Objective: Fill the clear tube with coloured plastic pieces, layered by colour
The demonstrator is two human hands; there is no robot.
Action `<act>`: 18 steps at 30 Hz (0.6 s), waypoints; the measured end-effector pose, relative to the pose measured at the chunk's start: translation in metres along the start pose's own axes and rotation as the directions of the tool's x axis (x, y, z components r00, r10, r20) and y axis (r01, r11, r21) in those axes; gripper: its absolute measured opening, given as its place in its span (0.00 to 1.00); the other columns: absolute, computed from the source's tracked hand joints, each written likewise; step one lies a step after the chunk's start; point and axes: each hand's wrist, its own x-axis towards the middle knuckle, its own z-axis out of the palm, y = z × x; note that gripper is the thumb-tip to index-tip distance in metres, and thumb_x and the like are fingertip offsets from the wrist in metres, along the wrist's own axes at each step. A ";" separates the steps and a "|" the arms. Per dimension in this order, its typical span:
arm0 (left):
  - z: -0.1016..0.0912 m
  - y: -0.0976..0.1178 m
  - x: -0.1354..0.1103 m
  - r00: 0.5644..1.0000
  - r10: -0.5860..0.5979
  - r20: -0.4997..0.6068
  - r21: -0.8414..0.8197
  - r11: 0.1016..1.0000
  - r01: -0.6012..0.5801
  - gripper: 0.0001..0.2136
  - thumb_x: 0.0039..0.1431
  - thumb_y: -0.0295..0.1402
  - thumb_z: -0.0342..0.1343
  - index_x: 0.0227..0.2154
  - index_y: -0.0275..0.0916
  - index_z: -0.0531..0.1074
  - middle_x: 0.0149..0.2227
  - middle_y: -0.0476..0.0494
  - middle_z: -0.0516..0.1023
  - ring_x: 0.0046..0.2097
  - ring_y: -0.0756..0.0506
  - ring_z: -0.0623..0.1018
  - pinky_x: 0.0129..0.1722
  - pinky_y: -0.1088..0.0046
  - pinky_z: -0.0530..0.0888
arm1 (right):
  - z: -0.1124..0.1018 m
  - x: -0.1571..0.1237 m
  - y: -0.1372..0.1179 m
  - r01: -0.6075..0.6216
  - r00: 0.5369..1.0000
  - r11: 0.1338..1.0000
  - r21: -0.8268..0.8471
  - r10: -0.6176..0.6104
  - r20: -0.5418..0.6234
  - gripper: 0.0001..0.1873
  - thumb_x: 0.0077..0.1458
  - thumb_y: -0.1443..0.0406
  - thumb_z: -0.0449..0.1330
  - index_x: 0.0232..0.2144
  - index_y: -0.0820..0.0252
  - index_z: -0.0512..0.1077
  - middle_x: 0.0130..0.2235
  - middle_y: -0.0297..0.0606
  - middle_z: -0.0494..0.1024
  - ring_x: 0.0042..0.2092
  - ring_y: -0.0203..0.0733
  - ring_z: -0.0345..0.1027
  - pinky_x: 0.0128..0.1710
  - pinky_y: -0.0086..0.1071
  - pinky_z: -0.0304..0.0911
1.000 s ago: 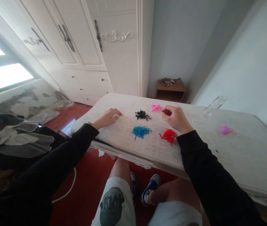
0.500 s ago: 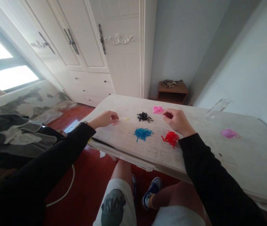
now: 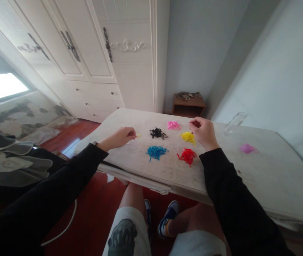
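Note:
My left hand (image 3: 128,134) is low over the left part of the table, fingers pinched together. A tiny red strip (image 3: 136,136) shows at its fingertips, beside a short yellow strip (image 3: 139,135) on the tabletop. My right hand (image 3: 201,131) hovers by the pile of yellow strips (image 3: 188,137), thumb and fingers closed; whatever lies between them is too small to make out. Around it are piles of pink strips (image 3: 173,125), black strips (image 3: 158,133), blue strips (image 3: 157,152) and red strips (image 3: 187,155).
All this lies on a pale-covered table (image 3: 220,177). To the right are a clear glass vessel (image 3: 234,122), tilted in view, and a pink-purple pouch-like thing (image 3: 248,148). White wardrobes (image 3: 132,71) and a small brown cabinet (image 3: 189,105) stand behind the table.
My right hand has shifted up and right of the yellow pile, which it hid before. My left hand has moved right, and the red strip is now beside the yellow one. The view turned slightly.

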 end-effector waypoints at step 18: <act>0.084 0.158 0.043 0.886 0.460 -0.059 -0.206 0.863 -0.462 0.02 0.57 0.28 0.64 0.33 0.36 0.80 0.35 0.43 0.83 0.38 0.46 0.80 0.44 0.70 0.73 | -0.002 0.002 0.006 -0.071 0.997 0.997 0.002 0.071 -0.036 0.06 0.49 0.64 0.60 0.24 0.58 0.74 0.24 0.36 0.76 0.28 0.42 0.71 0.31 0.35 0.61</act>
